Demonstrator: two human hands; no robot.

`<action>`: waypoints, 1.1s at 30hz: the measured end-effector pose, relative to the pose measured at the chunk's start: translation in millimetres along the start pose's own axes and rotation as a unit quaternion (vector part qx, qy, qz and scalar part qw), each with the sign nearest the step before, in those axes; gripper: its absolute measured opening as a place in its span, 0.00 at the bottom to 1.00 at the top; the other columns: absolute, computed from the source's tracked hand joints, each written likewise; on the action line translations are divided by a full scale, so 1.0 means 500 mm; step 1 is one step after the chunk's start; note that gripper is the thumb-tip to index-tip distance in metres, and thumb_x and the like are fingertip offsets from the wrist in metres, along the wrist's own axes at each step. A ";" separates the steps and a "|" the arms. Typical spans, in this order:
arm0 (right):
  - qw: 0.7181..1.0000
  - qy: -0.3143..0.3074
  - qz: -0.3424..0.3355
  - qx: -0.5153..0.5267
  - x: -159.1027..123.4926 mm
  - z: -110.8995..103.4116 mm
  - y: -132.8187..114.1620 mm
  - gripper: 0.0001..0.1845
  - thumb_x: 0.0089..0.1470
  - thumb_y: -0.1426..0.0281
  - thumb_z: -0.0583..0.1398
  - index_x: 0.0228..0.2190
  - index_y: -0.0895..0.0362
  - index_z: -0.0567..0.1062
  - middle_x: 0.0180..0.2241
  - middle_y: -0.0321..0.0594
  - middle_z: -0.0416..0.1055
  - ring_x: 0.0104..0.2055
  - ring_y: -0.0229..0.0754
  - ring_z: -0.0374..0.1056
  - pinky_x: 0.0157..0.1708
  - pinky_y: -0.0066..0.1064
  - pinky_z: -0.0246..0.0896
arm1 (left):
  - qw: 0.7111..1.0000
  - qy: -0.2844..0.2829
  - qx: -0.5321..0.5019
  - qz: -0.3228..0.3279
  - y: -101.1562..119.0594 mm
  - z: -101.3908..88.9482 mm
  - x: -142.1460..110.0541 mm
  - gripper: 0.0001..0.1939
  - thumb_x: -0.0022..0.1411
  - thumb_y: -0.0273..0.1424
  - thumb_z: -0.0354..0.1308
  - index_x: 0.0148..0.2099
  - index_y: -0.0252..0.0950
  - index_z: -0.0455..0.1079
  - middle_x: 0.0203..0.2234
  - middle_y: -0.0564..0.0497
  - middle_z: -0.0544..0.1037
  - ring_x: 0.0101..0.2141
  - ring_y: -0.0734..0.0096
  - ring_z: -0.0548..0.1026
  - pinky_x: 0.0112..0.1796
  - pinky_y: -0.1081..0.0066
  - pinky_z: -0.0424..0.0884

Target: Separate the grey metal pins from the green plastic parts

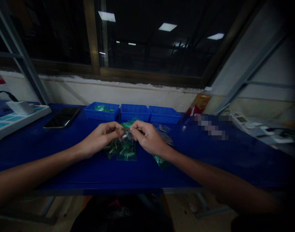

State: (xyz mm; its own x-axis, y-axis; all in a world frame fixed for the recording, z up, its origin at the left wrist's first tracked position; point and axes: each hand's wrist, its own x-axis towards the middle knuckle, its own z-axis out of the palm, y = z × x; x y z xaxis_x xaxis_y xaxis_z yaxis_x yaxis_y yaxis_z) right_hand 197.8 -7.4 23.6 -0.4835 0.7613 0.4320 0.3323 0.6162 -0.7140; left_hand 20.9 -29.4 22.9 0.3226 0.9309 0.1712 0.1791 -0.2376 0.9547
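My left hand (105, 137) and my right hand (146, 135) meet above the middle of the table, fingertips pinched. Between them runs a short, thin, metallic-looking rod (125, 129), held at both ends; whether it is one piece or a small bundle I cannot tell. Below the hands lie clear plastic bags (127, 156) with several small green pieces in them. Another bag of green pieces (162, 161) pokes out under my right wrist. Just right of that hand is a clear bag with small metallic pieces (165, 132). My fingers and palms partly cover the bags.
Three blue bins (135, 112) stand in a row at the back; the left one holds a green bag (103, 108). A phone (62, 117) and a white power strip (21, 117) lie at left. An orange and red pouch (200, 103) stands back right, near cables and adapters.
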 end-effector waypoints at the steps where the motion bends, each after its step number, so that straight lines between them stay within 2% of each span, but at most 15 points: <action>1: 1.000 0.001 0.004 -0.002 0.000 0.001 0.000 0.08 0.51 0.71 0.50 0.22 0.58 0.63 0.18 0.31 0.58 0.20 0.31 0.54 0.21 0.25 0.47 | 1.000 0.008 -0.011 -0.003 0.000 0.000 0.000 0.05 0.55 0.30 0.53 0.32 0.32 0.65 0.24 0.54 0.67 0.26 0.76 0.64 0.28 0.75 0.58; 7: 1.000 0.010 0.005 0.001 -0.002 0.008 -0.002 0.07 0.49 0.71 0.51 0.22 0.59 0.64 0.18 0.31 0.59 0.19 0.30 0.55 0.19 0.24 0.47 | 0.998 0.019 -0.059 -0.002 0.000 0.007 0.001 0.01 0.53 0.26 0.51 0.31 0.33 0.62 0.21 0.56 0.65 0.24 0.77 0.63 0.28 0.75 0.57; 17: 1.000 0.008 -0.012 -0.023 -0.009 0.017 -0.007 0.06 0.48 0.72 0.52 0.22 0.59 0.65 0.16 0.30 0.59 0.18 0.28 0.53 0.19 0.23 0.46 | 0.997 0.033 -0.066 0.010 -0.010 0.005 0.003 0.01 0.52 0.25 0.50 0.30 0.35 0.61 0.20 0.57 0.63 0.22 0.76 0.62 0.26 0.75 0.57; 19: 1.000 0.009 -0.005 -0.013 -0.008 0.016 -0.006 0.06 0.48 0.72 0.52 0.22 0.59 0.65 0.16 0.30 0.59 0.18 0.29 0.53 0.18 0.23 0.46 | 0.998 0.033 -0.057 0.011 -0.010 0.004 0.003 0.00 0.53 0.26 0.50 0.30 0.34 0.61 0.20 0.57 0.63 0.22 0.77 0.62 0.26 0.75 0.57; 26: 0.998 0.015 0.021 0.051 0.000 0.011 0.000 0.05 0.48 0.71 0.51 0.23 0.59 0.64 0.16 0.30 0.59 0.18 0.29 0.55 0.18 0.24 0.48 | 1.000 0.018 0.012 0.020 -0.009 0.005 0.004 0.08 0.56 0.33 0.53 0.33 0.32 0.63 0.23 0.55 0.66 0.24 0.77 0.62 0.26 0.75 0.58; 33: 0.998 0.018 0.029 0.052 -0.001 0.010 -0.001 0.05 0.48 0.70 0.52 0.23 0.58 0.64 0.16 0.30 0.59 0.18 0.29 0.54 0.18 0.24 0.47 | 0.999 0.024 0.000 0.035 -0.009 0.003 0.003 0.08 0.57 0.34 0.52 0.32 0.33 0.63 0.22 0.55 0.65 0.23 0.77 0.62 0.25 0.76 0.56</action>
State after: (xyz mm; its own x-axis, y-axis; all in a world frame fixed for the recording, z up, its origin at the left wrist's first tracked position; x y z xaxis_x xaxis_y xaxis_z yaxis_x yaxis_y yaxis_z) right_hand 193.9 -8.9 20.8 -0.4353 0.8027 0.4076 0.2724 0.5489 -0.7902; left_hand 21.9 -27.2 18.4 0.2885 0.9243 0.2498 0.1576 -0.3032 0.9398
